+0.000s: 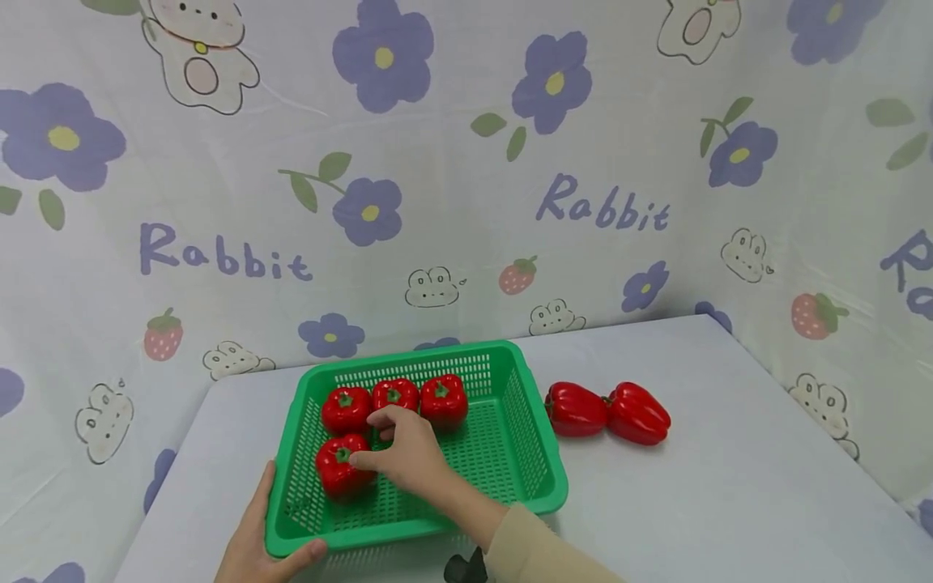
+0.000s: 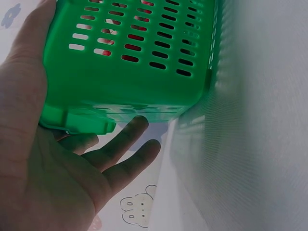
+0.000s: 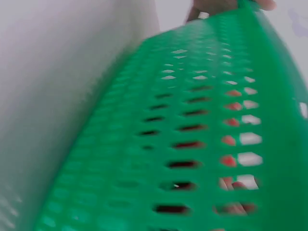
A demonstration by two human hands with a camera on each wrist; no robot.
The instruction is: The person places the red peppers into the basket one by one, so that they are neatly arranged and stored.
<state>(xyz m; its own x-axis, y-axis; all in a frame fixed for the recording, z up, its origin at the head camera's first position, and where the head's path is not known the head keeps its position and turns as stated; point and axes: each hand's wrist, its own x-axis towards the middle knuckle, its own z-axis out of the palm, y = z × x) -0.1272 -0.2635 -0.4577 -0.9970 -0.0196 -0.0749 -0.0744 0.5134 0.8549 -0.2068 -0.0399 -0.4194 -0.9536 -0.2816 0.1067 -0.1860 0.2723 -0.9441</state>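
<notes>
A green plastic basket (image 1: 503, 486) stands on the white table with several red bell peppers in it. Three of them, including a back-row pepper (image 1: 445, 405), sit along its far side, and a front pepper (image 1: 342, 474) lies at the near left. Over the left part of the basket, my right hand (image 1: 411, 457) has thumb and index finger spread apart; the thumb is at the front pepper's top. My left hand (image 1: 255, 542) holds the basket's near left corner, thumb on the near rim and fingers along the left side. In the left wrist view, two fingers (image 2: 132, 161) extend past the basket wall.
Two more red bell peppers, a nearer-basket one (image 1: 576, 409) and an outer one (image 1: 637, 413), lie on the table (image 1: 729, 486) right of the basket. A patterned cloth (image 1: 466, 162) hangs behind and at the sides. A small dark object (image 1: 466, 567) shows under my right sleeve.
</notes>
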